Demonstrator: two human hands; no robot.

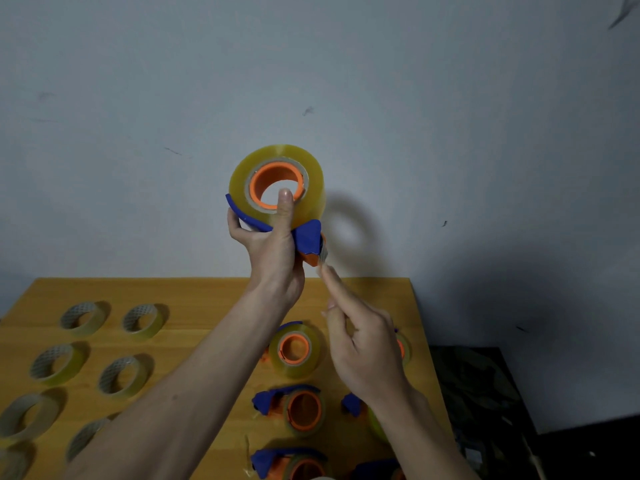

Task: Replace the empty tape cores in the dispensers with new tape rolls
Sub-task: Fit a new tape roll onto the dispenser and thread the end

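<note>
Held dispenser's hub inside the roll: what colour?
Orange hub, blue frame; head view.

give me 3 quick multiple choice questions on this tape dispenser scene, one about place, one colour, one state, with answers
1. Where is the dispenser that the left hand holds?
A. flat on the table
B. raised in front of the wall
C. on the floor

2. What colour is the hub inside the held tape roll?
A. orange
B. green
C. white

3. What is the right hand doing?
A. resting flat on the table
B. gripping a loose roll
C. reaching its fingertips to the dispenser's cutter end

Answers:
1 B: it is up against the grey wall, above the table.
2 A: the ring in the core shows orange.
3 C: its fingers meet the blue and orange tip, seemingly pinching the tape end.
</note>
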